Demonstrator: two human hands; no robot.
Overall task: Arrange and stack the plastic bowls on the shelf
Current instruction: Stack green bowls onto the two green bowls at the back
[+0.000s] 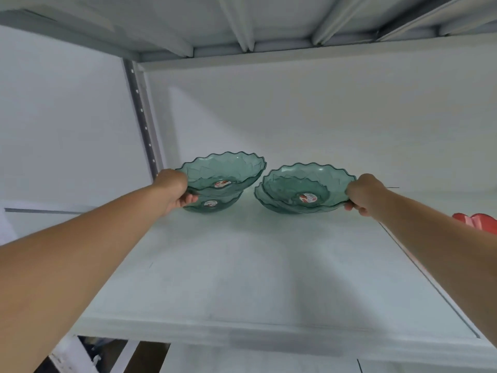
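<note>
Two small stacks of clear green plastic bowls with wavy rims stand side by side at the back of the white shelf (pixel 242 278). In the left stack, the top bowl (pixel 228 168) is tilted up over a lower bowl (pixel 215 204), and my left hand (pixel 176 188) grips the top bowl's left rim. In the right stack, the top bowl (pixel 309 184) lies nested in a lower bowl (pixel 269 203). My right hand (pixel 363 193) holds the right rim of that top bowl. Each bowl has a red and white sticker in its middle.
A red plastic item (pixel 476 220) shows at the right edge behind my right forearm. A grey perforated upright (pixel 141 117) stands at the shelf's back left. Another shelf's underside (pixel 269 20) hangs overhead. The shelf's front edge (pixel 242 335) is close to me.
</note>
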